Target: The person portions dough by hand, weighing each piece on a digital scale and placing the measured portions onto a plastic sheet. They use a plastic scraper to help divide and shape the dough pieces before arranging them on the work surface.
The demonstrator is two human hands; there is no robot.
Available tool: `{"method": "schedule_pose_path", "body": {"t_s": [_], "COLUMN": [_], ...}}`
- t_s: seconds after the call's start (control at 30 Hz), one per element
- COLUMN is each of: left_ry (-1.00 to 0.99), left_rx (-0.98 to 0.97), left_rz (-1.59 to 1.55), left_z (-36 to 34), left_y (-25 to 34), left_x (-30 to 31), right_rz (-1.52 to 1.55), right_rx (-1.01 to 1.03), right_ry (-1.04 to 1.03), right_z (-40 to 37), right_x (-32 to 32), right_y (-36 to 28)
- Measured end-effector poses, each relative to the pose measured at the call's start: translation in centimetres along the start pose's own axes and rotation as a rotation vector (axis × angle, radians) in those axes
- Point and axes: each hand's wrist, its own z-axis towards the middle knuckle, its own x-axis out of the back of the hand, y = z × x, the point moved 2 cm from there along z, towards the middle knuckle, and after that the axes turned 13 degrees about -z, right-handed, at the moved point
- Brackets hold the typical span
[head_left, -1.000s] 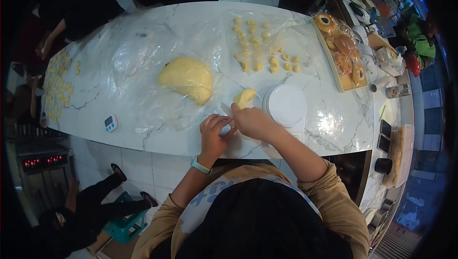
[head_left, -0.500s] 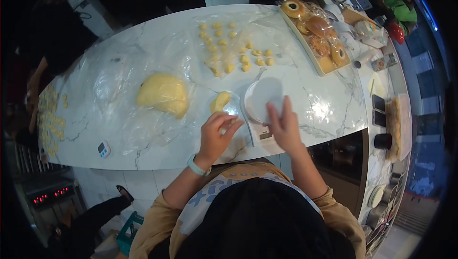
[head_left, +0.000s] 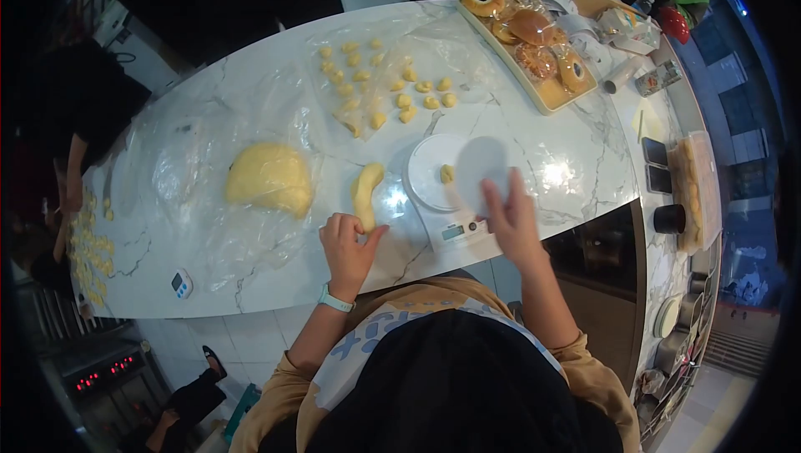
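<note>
My left hand (head_left: 346, 254) is curled round the near end of a curved strip of yellow dough (head_left: 365, 190) on the counter. In my right hand (head_left: 514, 218) is a pale, rounded dough scraper (head_left: 484, 171), blurred by motion and raised over the right side of a white kitchen scale (head_left: 430, 182). One small dough piece (head_left: 447, 174) sits on the scale's round plate. Left of the strip, a large lump of dough (head_left: 271, 179) lies on clear plastic sheeting. Beyond my hands, several small dough pieces (head_left: 405, 101) are spread over more plastic.
A tray (head_left: 556, 104) of wrapped breads stands at the far right. A small timer (head_left: 181, 284) lies at the left front. More dough pieces (head_left: 90, 249) cover the left end, where another person's arm (head_left: 75, 165) reaches. Phones (head_left: 657, 165) and a black cup (head_left: 669, 219) are on the right-hand counter.
My left hand has moved left and down to the strip's near end, and the strip lies straighter. The scraper has shifted right, uncovering the scale plate with its dough piece. The view has shifted slightly.
</note>
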Motion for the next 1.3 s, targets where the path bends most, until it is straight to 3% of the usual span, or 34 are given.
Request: {"method": "schedule_pose_path", "body": {"t_s": [0.03,0.17,0.4,0.53,0.6,0.63,0.77,0.83,0.93,1.0,1.03,1.1,1.23,1.3], "left_ry": [0.007,-0.020,-0.082,-0.156,-0.231,-0.250,-0.244,-0.258,-0.278,-0.299,-0.308,-0.296,-0.290,-0.221], "left_rx": [0.010,0.058,0.007,-0.033,0.180,0.178,0.122,0.049,0.005,0.222,0.217,0.353,0.248,0.056], "left_rz": [0.010,0.038,-0.068,-0.174,-0.336,-0.349,-0.401,-0.426,-0.498,-0.799,-0.804,-1.115,-1.045,-0.561], "left_z": [-0.3,-1.0,-2.9,-3.6,-4.8,-4.4,-1.8,0.7,4.3,6.0,6.5,6.9,6.3,5.8], "left_y": [-0.3,-1.3,-2.5,-1.2,-1.1,-0.5,1.5,2.1,3.6,4.3,4.9,5.9,5.6,4.8], "left_x": [0.5,1.5,2.5,3.2,2.8,2.6,2.3,1.3,-0.6,-1.8,-2.4,-3.6,-4.4,-2.7], "right_rz": [-0.102,-0.407,-0.656,-0.529,-0.449,-0.457,0.016,0.203,0.294,0.295,0.298,0.301,0.271,0.265], "right_rx": [-0.034,0.520,0.798,0.686,0.595,0.574,0.100,0.053,-0.042,-0.044,-0.041,-0.032,-0.070,-0.077], "right_ry": [-0.188,-0.395,-0.662,-0.549,-0.405,-0.398,0.018,0.285,0.414,0.469,0.510,0.538,0.548,0.547], "right_z": [-0.1,0.3,1.5,-2.2,-3.5,-3.7,-3.2,-2.0,-1.4,-1.5,-1.7,-2.0,-2.7,-2.9], "right_x": [-0.9,-7.0,-13.3,-12.7,-10.4,-9.4,-3.2,-0.8,2.4,3.9,4.4,4.9,5.0,5.1], "right_y": [-1.6,-4.1,-5.0,-1.2,-0.6,0.1,1.6,1.8,2.0,1.9,1.9,2.2,2.8,3.1]}}
